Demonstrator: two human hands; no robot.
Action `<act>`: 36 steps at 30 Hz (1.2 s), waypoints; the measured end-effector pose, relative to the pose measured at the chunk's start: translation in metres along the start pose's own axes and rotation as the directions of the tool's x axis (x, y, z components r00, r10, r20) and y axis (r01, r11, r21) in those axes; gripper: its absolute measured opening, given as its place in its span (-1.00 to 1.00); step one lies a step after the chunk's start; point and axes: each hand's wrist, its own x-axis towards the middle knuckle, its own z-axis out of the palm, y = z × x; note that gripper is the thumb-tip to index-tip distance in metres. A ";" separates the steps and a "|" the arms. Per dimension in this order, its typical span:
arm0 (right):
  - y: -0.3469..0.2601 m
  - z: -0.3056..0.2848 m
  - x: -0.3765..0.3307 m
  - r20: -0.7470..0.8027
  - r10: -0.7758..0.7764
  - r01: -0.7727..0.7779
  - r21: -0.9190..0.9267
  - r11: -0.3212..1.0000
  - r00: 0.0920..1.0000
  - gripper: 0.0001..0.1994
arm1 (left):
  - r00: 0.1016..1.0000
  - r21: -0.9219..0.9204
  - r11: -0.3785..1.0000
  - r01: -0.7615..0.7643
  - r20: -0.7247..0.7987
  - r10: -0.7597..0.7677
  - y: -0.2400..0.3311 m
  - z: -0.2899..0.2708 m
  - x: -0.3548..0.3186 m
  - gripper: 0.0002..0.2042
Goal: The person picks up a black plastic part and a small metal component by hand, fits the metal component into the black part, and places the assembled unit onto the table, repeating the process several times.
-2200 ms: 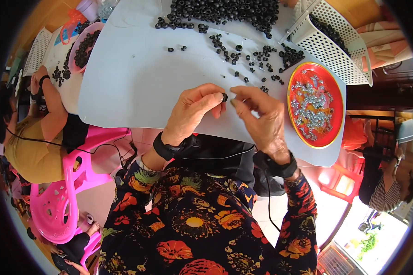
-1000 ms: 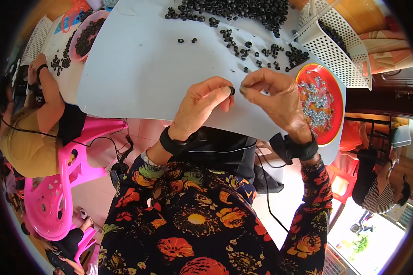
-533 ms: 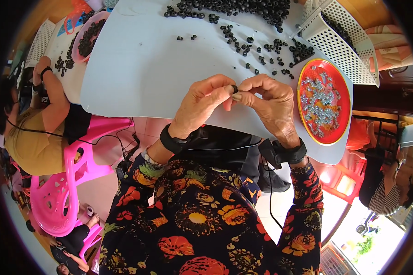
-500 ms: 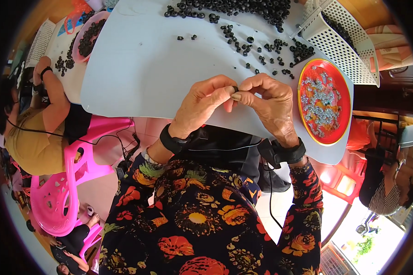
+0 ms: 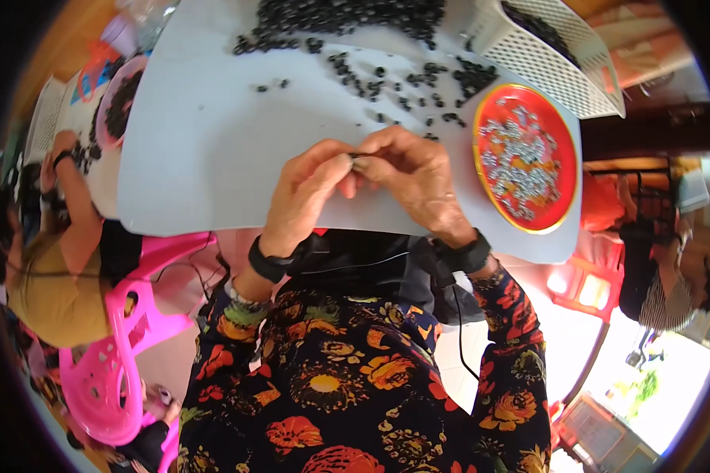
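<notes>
My left hand [image 5: 304,193] and my right hand [image 5: 418,181] meet above the near part of the pale table [image 5: 189,158], fingertips pinched together. Between them is a small black piece [image 5: 356,155], mostly covered by thumbs and fingers; it resembles the small round black parts [image 5: 347,71] scattered beyond my hands. A dense heap of these black parts [image 5: 347,16] lies at the far edge. To the right of my right hand stands a red round tray [image 5: 564,197] with a yellow rim, holding many small shiny silvery pieces [image 5: 521,162].
A white perforated basket [image 5: 544,71] with black parts stands at the far right. At left, a person in a yellow top [image 5: 63,292] sits by another table with a pink bowl [image 5: 106,130]. A pink plastic chair [image 5: 102,386] is at lower left, a red stool [image 5: 592,284] at right.
The whole view has shifted, with table, tray and hands appearing further left. Both hands keep their pinch on the small black piece.
</notes>
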 end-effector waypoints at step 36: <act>-0.016 -0.043 0.077 0.024 -0.314 0.026 -1.000 0.003 0.949 -0.86 | 0.998 -0.125 0.992 0.004 0.068 0.004 0.006 -0.002 0.000 -0.79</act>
